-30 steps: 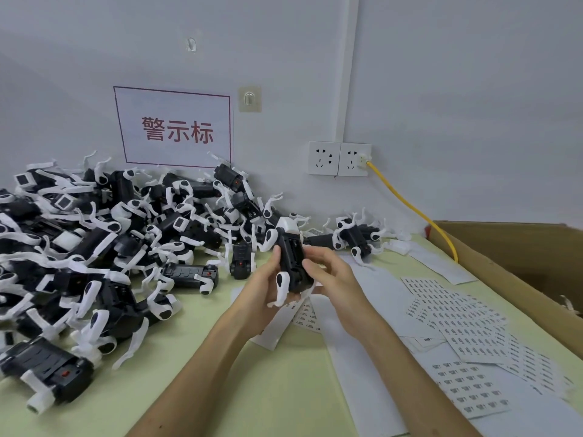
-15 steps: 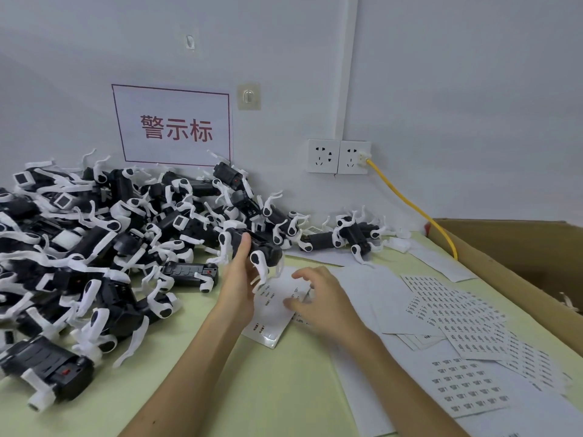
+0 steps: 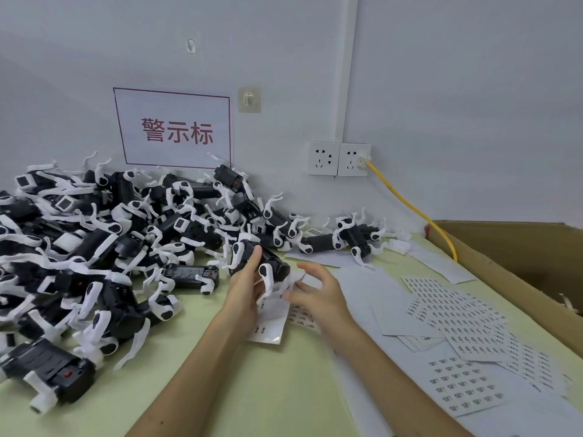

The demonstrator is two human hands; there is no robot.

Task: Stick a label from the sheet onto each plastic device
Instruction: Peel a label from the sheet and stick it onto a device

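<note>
My left hand [image 3: 247, 290] grips a black plastic device [image 3: 273, 265] with white clip arms, held just above the green table [image 3: 220, 389]. Close to its right, my right hand [image 3: 320, 294] hovers with loosely spread fingers, its lowest fingertips over a small, nearly used label sheet [image 3: 268, 326] lying under both hands. The fingertips are blurred, so I cannot tell whether they pinch a label. More label sheets [image 3: 457, 320] with rows of small printed labels lie fanned out to the right.
A big pile of the same black-and-white devices [image 3: 94, 247] fills the left of the table up to the wall. A few more devices [image 3: 347, 238] lie at the back. An open cardboard box [image 3: 504, 253] stands at the right edge, and a yellow cable [image 3: 410, 203] runs from the wall socket.
Both hands held the device together, then the left hand swung it left and lower. The right hand let go, dropped to the small label sheet and has now lifted slightly.
</note>
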